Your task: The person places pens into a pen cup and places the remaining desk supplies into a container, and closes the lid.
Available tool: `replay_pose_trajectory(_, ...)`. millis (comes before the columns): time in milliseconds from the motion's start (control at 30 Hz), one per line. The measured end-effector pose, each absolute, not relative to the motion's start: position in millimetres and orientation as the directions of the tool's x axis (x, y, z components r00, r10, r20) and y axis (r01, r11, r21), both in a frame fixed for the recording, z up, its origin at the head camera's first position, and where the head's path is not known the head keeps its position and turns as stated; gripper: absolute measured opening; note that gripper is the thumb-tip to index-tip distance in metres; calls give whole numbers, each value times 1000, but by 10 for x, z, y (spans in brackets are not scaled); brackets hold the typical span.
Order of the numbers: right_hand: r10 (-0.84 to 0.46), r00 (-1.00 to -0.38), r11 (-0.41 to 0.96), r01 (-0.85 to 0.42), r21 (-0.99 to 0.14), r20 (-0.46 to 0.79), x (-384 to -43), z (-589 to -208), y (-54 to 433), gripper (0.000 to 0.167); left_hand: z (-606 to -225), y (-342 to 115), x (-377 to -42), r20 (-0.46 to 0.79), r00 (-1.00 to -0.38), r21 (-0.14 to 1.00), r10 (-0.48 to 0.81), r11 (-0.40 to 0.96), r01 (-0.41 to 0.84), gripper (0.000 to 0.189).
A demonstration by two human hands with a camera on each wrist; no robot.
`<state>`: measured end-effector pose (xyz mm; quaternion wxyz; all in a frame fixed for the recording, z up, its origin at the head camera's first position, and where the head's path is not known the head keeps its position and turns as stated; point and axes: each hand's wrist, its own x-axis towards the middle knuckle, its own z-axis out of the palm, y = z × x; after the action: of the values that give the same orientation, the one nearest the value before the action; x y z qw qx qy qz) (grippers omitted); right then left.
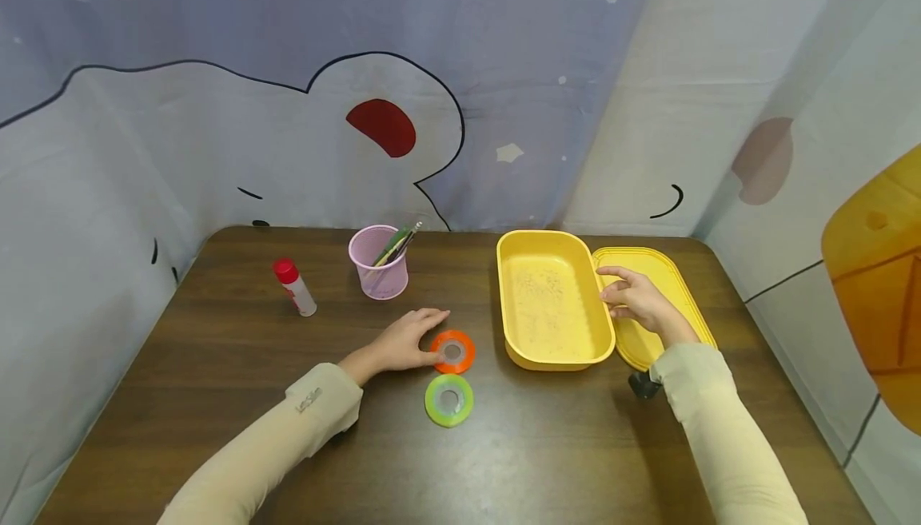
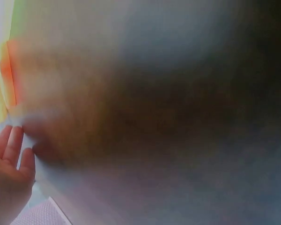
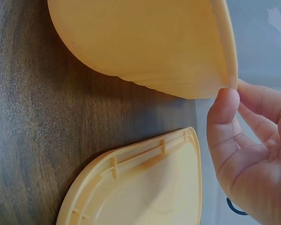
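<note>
right hand [image 1: 636, 301] pinching the rim of the deep yellow plastic box [image 1: 550, 301], flat yellow plastic lid [image 1: 658, 265] crowding that side. left hand [image 1: 396, 343] loose, thumb at the flat orange tape roll [image 1: 467, 351] (round green tape roll [image 1: 465, 402] just nearer). pink plastic cup [image 1: 384, 283] behind.

Most of the view is filled by a blurred surface [image 2: 178, 192]. At eight o'clock the left hand [image 2: 9, 180] is seen, fingers extended; towards ten, an orange-red band [image 2: 11, 75] is shown. Between seven and eight, a pink textured object [image 2: 40, 214] is cut off.
</note>
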<state>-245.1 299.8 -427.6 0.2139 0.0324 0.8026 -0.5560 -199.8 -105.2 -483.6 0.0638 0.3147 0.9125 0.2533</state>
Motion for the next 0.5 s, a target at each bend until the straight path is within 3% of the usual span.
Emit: replay_pose_trajectory(500,-173,-904,411,294,-863,-390,-2470,-4262,2987,57,-4708,-983,-2112,-174,-711,400,682,709,582,84)
